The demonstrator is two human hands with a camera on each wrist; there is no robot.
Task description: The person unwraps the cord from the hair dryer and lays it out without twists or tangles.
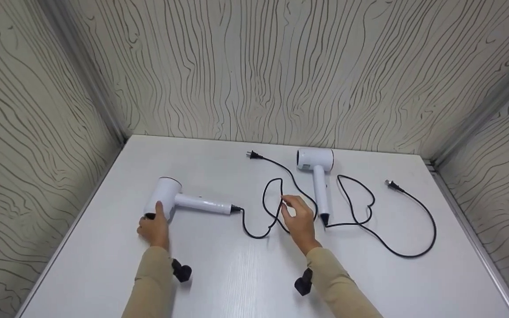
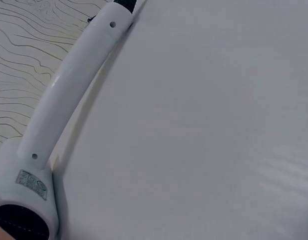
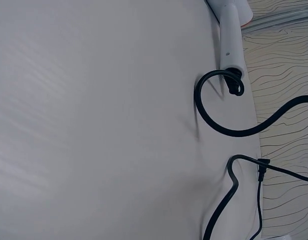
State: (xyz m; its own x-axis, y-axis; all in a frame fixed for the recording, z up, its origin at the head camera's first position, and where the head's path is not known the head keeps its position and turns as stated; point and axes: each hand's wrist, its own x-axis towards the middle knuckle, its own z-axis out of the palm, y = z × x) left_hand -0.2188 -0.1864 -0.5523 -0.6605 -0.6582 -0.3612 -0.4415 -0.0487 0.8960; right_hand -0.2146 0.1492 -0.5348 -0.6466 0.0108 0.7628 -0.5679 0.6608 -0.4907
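A white hair dryer [image 1: 203,204] lies on its side at the left, its handle pointing right. My left hand [image 1: 153,230] grips its barrel, thumb on top; in the left wrist view the hair dryer [image 2: 69,85] shows a round dark opening and a grey label. Its black cord [image 1: 254,237] runs to my right hand [image 1: 301,223], which pinches a loop of it between thumb and fingertips. The right wrist view shows the cord [image 3: 233,133] curving up off the table, but no fingers. The plug [image 1: 255,155] of this cord lies farther back.
A second white hair dryer [image 1: 320,190] lies behind my right hand near the back wall [image 1: 254,75]. Its black cord [image 1: 433,229] loops to the right and ends in a plug [image 1: 393,185]. The white table [image 1: 219,274] is enclosed by wood-patterned panels.
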